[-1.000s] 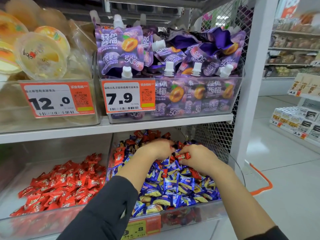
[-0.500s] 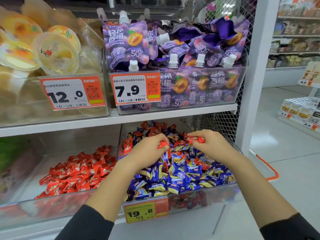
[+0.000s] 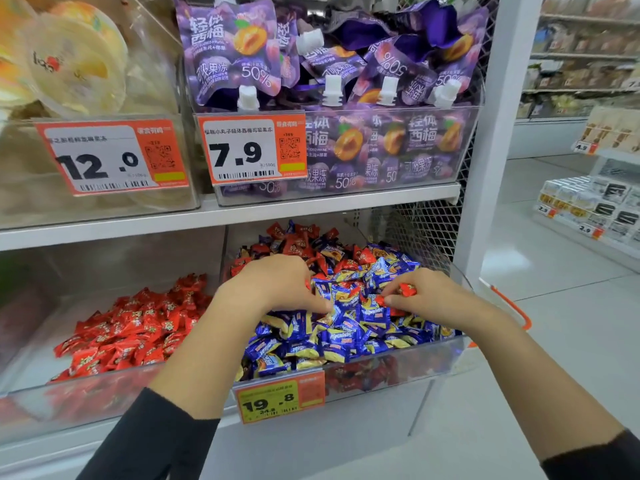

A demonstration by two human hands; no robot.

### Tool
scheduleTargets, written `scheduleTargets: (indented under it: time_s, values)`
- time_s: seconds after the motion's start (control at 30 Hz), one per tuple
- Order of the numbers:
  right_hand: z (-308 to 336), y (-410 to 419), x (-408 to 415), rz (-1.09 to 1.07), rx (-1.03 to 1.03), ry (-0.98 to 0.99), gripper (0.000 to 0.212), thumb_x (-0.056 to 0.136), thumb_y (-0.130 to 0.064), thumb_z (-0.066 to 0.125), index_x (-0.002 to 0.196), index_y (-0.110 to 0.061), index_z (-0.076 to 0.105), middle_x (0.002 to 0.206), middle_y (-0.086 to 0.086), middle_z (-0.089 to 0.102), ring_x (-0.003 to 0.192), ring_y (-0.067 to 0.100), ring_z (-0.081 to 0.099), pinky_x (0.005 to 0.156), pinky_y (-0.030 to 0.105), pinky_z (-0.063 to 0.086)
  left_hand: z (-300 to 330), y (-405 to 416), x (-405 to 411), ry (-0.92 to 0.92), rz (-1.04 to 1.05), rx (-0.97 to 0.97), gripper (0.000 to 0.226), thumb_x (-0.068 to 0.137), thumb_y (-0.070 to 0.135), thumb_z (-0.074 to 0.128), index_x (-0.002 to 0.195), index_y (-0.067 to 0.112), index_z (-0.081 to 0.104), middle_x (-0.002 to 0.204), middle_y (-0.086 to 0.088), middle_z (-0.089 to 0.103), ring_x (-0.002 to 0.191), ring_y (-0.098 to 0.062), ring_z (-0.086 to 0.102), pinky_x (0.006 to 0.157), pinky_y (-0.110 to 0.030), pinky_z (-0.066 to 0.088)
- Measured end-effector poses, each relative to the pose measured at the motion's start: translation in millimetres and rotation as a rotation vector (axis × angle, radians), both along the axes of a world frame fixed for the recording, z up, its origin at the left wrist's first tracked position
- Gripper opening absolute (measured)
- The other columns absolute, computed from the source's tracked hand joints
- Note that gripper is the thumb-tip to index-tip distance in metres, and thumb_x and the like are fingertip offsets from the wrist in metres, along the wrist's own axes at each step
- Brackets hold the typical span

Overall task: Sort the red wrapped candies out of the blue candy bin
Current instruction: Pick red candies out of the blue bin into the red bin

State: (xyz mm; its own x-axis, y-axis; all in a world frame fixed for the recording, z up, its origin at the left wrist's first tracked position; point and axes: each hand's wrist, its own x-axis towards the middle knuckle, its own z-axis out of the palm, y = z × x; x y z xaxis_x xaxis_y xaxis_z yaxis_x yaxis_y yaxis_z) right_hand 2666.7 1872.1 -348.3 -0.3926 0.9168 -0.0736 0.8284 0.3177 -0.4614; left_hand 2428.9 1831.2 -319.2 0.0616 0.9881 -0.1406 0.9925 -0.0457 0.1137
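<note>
Over the middle of the blue candy bin [image 3: 446, 355], both hands are down in the pile. Right hand [image 3: 436, 299] has its fingers curled and pinches a red wrapped candy [image 3: 406, 289] between thumb and fingertips, just above the blue wrappers. Left hand [image 3: 277, 285] is curled too, fingertips dug into the pile; a sliver of red shows at its finger edge, so it appears to hold a red piece, though most of the palm is hidden. Red wrapped candies [image 3: 298, 251] remain mixed in, thickest toward the back edge of the bin, with more showing through the clear front wall beside the price tag [image 3: 280, 400]. Blue wrapped candies [image 3: 332, 337] fill the front half. Adjacent, on the left, the red candy bin [image 3: 86, 386] holds a pile of red pieces only [image 3: 135, 327]. Risks noted: a fingertip pinch on slick wrappers may slip on the carry across the divider, dropping pieces back or onto the floor; raking may flick blue pieces over the low front wall; buried reds at the bottom may be missed.
</note>
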Motion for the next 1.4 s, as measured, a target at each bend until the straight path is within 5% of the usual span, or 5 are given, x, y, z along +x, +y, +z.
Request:
scheduleTargets:
  time_s: [0.27, 0.77, 1.1, 1.3, 1.4]
  values:
    - [-14, -3, -5, 0.024, 0.053, -0.200, 0.038, 0.088, -0.043, 0.064, 0.121, -0.026, 0.059, 0.113, 0.000, 0.062, 0.094, 0.014, 0.050, 0.072, 0.024, 0.034, -30, 2, 10, 0.227, -0.015, 0.163, 0.065, 0.088, 0.064, 0.048, 0.140, 0.025, 0.041, 0.128, -0.006, 0.054, 0.113, -0.026, 0.055, 0.080, -0.037, 0.046]
    - [2, -3, -33, -0.055, 0.160, 0.131, 0.011, 0.088, -0.029, 0.058, 0.098, -0.032, 0.060, 0.047, -0.006, 0.046, 0.040, 0.007, 0.036, 0.046, 0.026, 0.030, -15, 6, -19, -0.517, 0.110, 0.246, 0.027, 0.087, 0.046, 0.063, 0.088, 0.021, 0.054, 0.095, 0.002, 0.064, 0.082, -0.017, 0.060, 0.071, -0.029, 0.044]
    - [-12, 14, -53, 0.074, 0.119, 0.057, 0.037, 0.090, -0.026, 0.062, 0.126, -0.033, 0.060, 0.114, 0.005, 0.068, 0.053, 0.013, 0.054, 0.058, 0.028, 0.049, -16, 11, -17, -0.783, 0.184, 0.190, 0.024, 0.093, 0.037, 0.057, 0.113, 0.024, 0.061, 0.090, -0.008, 0.061, 0.047, -0.008, 0.046, 0.041, -0.017, 0.039]
    - [-6, 13, -51, 0.181, -0.006, -0.053, 0.055, 0.090, -0.026, 0.064, 0.140, -0.036, 0.045, 0.146, 0.000, 0.046, 0.083, 0.016, 0.062, 0.073, 0.026, 0.046, -11, 10, -10, -0.332, 0.134, 0.358, 0.028, 0.089, 0.048, 0.058, 0.087, 0.020, 0.060, 0.083, 0.004, 0.063, 0.075, -0.015, 0.056, 0.057, -0.027, 0.039]
    - [-5, 9, -51, 0.196, -0.027, -0.060, 0.050, 0.091, -0.024, 0.063, 0.137, -0.035, 0.048, 0.120, -0.004, 0.060, 0.066, 0.008, 0.055, 0.060, 0.023, 0.045, -13, 11, -1, -0.123, 0.034, 0.294, 0.021, 0.089, 0.045, 0.059, 0.104, 0.030, 0.063, 0.109, 0.005, 0.066, 0.097, -0.016, 0.058, 0.069, -0.028, 0.043]
